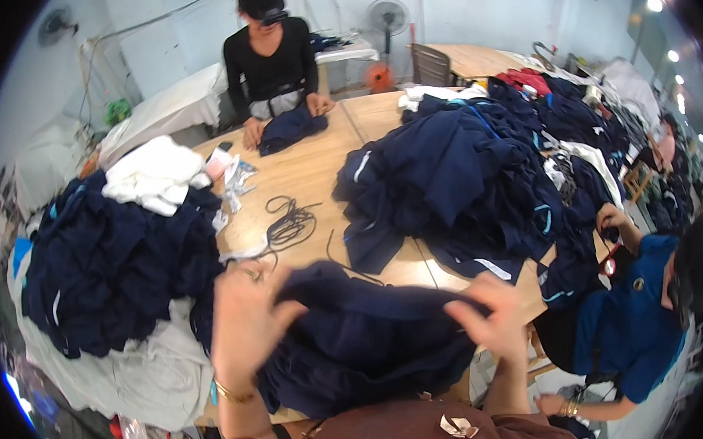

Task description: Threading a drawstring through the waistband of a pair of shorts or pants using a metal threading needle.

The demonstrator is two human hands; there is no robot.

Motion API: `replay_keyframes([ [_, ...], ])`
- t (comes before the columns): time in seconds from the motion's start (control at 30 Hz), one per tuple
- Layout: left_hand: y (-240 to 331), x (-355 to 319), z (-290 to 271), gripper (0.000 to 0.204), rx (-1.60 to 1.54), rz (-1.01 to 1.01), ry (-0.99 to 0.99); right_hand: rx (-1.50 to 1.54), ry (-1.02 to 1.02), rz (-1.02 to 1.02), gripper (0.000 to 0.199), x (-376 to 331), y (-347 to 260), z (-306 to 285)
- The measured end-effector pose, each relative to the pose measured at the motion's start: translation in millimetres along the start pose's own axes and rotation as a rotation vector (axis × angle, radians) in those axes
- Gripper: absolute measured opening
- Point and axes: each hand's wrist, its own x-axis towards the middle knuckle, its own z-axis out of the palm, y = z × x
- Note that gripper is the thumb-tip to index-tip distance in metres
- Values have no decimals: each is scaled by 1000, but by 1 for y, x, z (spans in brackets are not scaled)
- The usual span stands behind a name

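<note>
A dark navy garment (366, 331) is stretched between my two hands at the near edge of the table, its upper edge pulled into a wide band and its lower part bunched close to me. My left hand (249, 314), a little blurred, grips the garment's left end with the thumb toward the middle. At the opposite end my right hand (492, 314) holds the edge, thumb on the inner side of the cloth. The fingers of both hands are partly hidden. Just beyond the garment lies a loose coil of dark cord (289, 223) on the wooden table (329, 177).
Navy clothes pile up at the left (120, 258), topped by white cloth (155, 173). A larger navy heap (453, 173) covers the table's right side. Across the table a person in black (270, 67) handles a folded navy piece (292, 129). Another person in blue (631, 315) is close at my right.
</note>
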Motion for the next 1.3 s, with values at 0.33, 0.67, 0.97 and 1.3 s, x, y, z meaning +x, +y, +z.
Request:
replay_keyframes([
  [0.33,31,-23,57,27,-272,89,-592,414,-129,-4,12,-12,12,-25],
  [0.67,32,-29,58,31,-779,51,-484,379,-168,-85,16,-18,10,-19],
  [0.97,35,-41,45,21,-426,1,-289,290,-236,-32,16,-16,19,5],
  [1.3,34,-62,56,21,-618,-154,-539,337,-256,-64,14,-21,21,15],
])
